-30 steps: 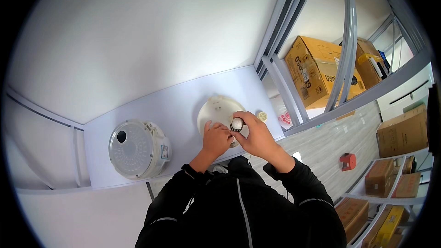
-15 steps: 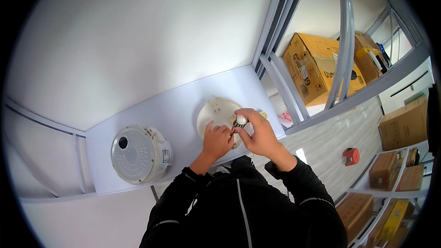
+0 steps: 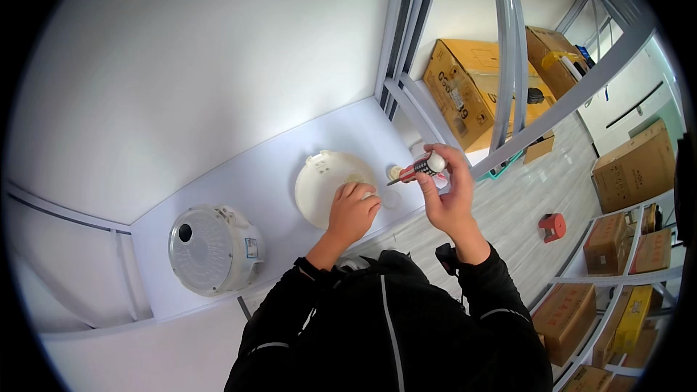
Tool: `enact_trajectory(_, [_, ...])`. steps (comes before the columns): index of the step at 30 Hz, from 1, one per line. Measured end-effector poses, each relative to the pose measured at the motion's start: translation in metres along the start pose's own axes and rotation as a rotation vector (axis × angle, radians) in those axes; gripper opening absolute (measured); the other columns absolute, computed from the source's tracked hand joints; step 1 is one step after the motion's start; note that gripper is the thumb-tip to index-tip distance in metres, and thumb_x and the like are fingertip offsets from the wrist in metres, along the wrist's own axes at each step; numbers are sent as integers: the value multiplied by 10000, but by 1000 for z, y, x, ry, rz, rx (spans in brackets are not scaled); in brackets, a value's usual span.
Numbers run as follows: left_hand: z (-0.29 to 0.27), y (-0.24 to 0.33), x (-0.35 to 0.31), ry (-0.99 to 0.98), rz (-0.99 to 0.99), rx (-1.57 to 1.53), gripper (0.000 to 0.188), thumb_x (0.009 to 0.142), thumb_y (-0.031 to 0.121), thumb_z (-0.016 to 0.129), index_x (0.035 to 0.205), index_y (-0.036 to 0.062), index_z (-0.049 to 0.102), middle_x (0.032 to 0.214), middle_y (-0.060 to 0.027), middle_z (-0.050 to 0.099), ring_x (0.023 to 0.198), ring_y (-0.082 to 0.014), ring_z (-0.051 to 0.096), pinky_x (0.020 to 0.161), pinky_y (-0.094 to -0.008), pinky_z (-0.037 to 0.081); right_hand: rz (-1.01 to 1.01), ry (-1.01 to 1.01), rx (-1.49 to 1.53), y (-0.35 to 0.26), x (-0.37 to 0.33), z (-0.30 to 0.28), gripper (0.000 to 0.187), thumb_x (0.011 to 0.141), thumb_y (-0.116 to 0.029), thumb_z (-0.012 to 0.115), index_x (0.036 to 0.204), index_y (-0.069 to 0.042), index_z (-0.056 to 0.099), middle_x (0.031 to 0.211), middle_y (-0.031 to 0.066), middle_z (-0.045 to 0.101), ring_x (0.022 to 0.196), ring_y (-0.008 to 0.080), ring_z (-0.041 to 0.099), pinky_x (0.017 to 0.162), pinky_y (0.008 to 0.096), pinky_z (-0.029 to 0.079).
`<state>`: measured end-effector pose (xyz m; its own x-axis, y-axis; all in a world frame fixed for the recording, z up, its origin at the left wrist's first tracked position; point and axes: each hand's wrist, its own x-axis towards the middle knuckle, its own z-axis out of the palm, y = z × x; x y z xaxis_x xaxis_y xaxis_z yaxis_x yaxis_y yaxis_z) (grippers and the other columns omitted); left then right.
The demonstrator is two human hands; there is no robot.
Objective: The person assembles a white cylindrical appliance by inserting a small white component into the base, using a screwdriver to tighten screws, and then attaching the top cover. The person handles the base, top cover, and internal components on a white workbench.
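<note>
A screwdriver (image 3: 423, 168) with a red, black and white handle is gripped in my right hand (image 3: 451, 192), raised over the right end of the table. Its thin metal shaft points left and slightly down. My left hand (image 3: 353, 210) lies over the right part of a round, off-white plastic cover (image 3: 314, 192) with small holes and a tab at its far edge. The fingers of that hand are curled, and whatever is beneath them is mostly hidden. A small pale round part (image 3: 394, 173) lies to the right of the cover, near the screwdriver tip.
A white drum-shaped appliance (image 3: 210, 250) with a dark round hole rests on the left of the white table (image 3: 279, 152). Grey metal framing (image 3: 512, 51) and a yellow-brown carton (image 3: 465, 91) stand beyond its right end. A red stool (image 3: 552, 227) and shelves with boxes (image 3: 606, 247) are at right.
My right hand has moved right, away from the cover, carrying the screwdriver. My left hand has shifted slightly right over the cover. The hands are now apart, and the view has turned somewhat.
</note>
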<state>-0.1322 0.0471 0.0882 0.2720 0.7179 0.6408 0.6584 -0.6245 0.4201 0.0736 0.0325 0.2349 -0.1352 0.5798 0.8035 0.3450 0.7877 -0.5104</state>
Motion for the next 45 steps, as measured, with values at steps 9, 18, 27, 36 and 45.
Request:
enact_trajectory(9, [67, 27, 21, -61, -99, 152, 140, 815, 126, 813, 954, 144, 812, 1269, -47, 657, 1317, -310, 517, 1123, -478, 400, -85, -93, -84, 7, 1, -76, 484, 878, -40, 833, 1320, -16, 640, 1252, 201, 704, 1119, 397, 683, 968, 427, 540])
enact_trajectory(18, [97, 61, 20, 11, -191, 302, 251, 815, 122, 792, 1066, 130, 792, 1254, -47, 653, 1292, -307, 539, 1162, -517, 383, -54, -207, 68, 34, 0, -125, 517, 853, -47, 855, 1322, -6, 640, 1258, 183, 713, 1121, 382, 690, 982, 434, 545])
enact_trajectory(27, [61, 86, -21, 186, -526, 368, 371, 842, 190, 801, 1195, 99, 733, 1252, -77, 663, 1278, -317, 573, 1210, -551, 361, -148, -326, 126, 40, 9, -125, 590, 854, -62, 873, 1357, 6, 571, 1232, 171, 711, 1051, 326, 711, 920, 393, 566])
enact_trajectory(36, [21, 66, -58, 110, -738, 487, 565, 850, 430, 825, 1285, 83, 725, 1431, -115, 644, 1464, -360, 459, 1263, -618, 222, 154, -467, 365, 36, -14, -66, 492, 986, -108, 786, 1335, -12, 452, 1344, 187, 690, 1110, 286, 769, 904, 363, 611])
enact_trajectory(45, [-6, 34, -58, -140, -600, 378, 699, 784, 664, 825, 1277, 171, 774, 1540, -26, 609, 1561, -314, 366, 1249, -731, 75, 246, -542, 321, 29, -29, -6, 443, 1026, -122, 731, 1368, -12, 471, 1306, 175, 703, 1090, 302, 767, 920, 379, 614])
